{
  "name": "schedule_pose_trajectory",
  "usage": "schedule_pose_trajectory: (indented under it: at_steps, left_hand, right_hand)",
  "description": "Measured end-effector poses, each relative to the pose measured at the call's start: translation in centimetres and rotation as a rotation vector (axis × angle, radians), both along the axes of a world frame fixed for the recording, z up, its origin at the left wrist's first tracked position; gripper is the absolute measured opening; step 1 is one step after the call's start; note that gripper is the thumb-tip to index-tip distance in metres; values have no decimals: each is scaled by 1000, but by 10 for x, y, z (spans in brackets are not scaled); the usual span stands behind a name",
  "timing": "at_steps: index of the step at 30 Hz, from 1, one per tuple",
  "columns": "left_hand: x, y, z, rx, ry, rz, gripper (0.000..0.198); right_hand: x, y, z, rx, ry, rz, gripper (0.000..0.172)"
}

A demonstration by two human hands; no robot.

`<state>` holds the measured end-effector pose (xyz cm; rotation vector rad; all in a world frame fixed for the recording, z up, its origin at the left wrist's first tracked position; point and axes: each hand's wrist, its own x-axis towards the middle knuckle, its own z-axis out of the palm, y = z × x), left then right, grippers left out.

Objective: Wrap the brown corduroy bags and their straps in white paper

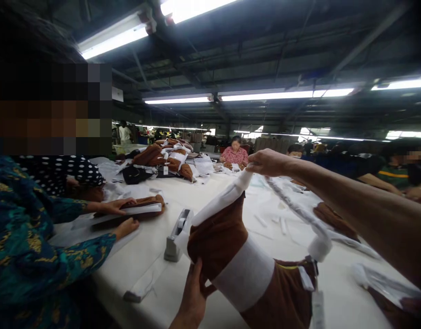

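Closest in view, the person's left hand (193, 294) cups the underside of a brown cloth bundle (220, 237), fingers spread against the fabric, and holds it up just above the table edge. A wide white band (242, 274) wraps around the bundle's middle, and a white paper tag (318, 310) hangs from its far end. The right hand (270, 163) is raised and pinches the end of a white strip (224, 196) that runs up from the top of the bundle and is drawn taut. Just under the right forearm, a long grey-and-white strip (299, 205) lies across a white-topped work table (138, 256), beside a piece of brown cloth (333, 219). A grey tape dispenser (174, 237) stands on the table just beyond the bundle. To the left, a co-worker's hands (112, 206) in a teal patterned sleeve (32, 237) rest on a similar brown bundle (145, 203) with a white band across it. Farther along the table rises a heap of banded brown bundles (162, 155), and past it a person in a pink top (235, 155) sits working. Long fluorescent lights (282, 94) hang from the factory roof above.
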<state>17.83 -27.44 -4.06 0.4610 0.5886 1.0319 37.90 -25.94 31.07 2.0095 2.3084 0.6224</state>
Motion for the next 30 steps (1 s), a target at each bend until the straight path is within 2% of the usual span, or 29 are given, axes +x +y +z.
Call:
schedule_pose_trajectory:
  at_steps: [6, 10, 17, 18, 20, 22, 25, 28, 30]
  left_hand:
    - [-4, -11, 3, -72, -15, 36, 44]
    - [-5, -15, 2, -119, 21, 39, 41]
    - [-6, -25, -2, -194, 77, -7, 37]
    - [-6, -27, -3, -202, 82, -12, 37]
    - [-8, -27, -8, -214, 98, -14, 39]
    - [-11, -24, -14, -236, 136, -26, 44]
    - [-15, -15, -24, -282, 190, -91, 51]
    - [-16, -6, -30, -291, 300, -113, 53]
    - [-15, -1, -31, -276, 412, -107, 54]
  right_hand:
    - [-7, 0, 2, -75, 68, -30, 16]
    - [-4, 4, -4, -100, 160, -51, 17]
    - [10, 18, -26, -32, 289, 19, 18]
    - [13, 20, -30, -1, 313, 40, 20]
    - [20, 23, -42, 85, 379, 77, 36]
    - [33, 20, -61, 177, 472, 77, 52]
    - [65, -2, -108, 290, 662, -63, 50]
    - [105, -44, -178, 358, 905, -347, 39]
    - [127, -80, -229, 324, 1099, -555, 28]
